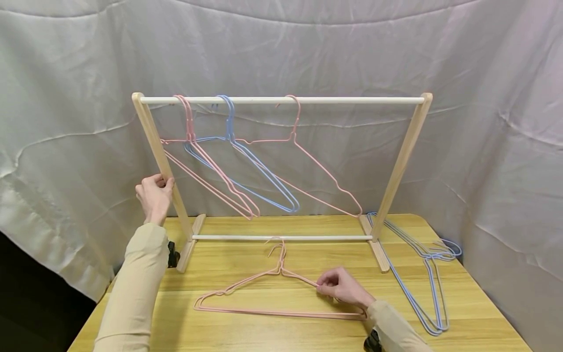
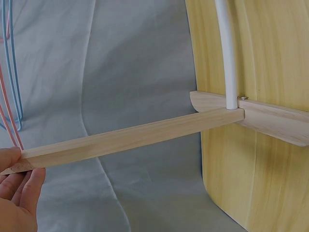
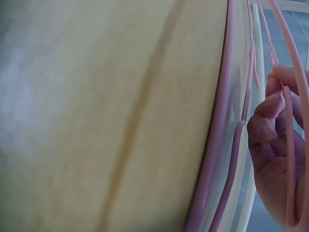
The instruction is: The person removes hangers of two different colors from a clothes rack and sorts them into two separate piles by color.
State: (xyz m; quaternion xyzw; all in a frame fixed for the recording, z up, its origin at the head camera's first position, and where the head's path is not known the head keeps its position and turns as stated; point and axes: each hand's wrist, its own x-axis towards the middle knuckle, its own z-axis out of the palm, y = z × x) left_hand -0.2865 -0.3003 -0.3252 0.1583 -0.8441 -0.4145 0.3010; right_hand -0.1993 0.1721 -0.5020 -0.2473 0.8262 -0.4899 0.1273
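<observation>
My left hand (image 1: 155,196) grips the left wooden post (image 1: 151,132) of a clothes rack, thumb on one side and fingers on the other; the left wrist view shows this grip on the post (image 2: 120,140) too. Over the table's front half, my right hand (image 1: 345,288) pinches the right shoulder of a pink hanger (image 1: 303,278). That wire (image 3: 289,145) runs between thumb and fingers in the right wrist view. A second pink hanger (image 3: 224,96) lies on the table beneath the held one, and the two nearly overlap in the head view.
From the rack's white top rail (image 1: 352,100) hang pink hangers (image 1: 190,117) at the left, blue hangers (image 1: 230,117) beside them and a single pink hanger (image 1: 321,164). Loose blue hangers (image 1: 433,283) lie on the table's right side, near the rack's right foot (image 1: 378,252). Grey curtain (image 1: 484,73) surrounds the table.
</observation>
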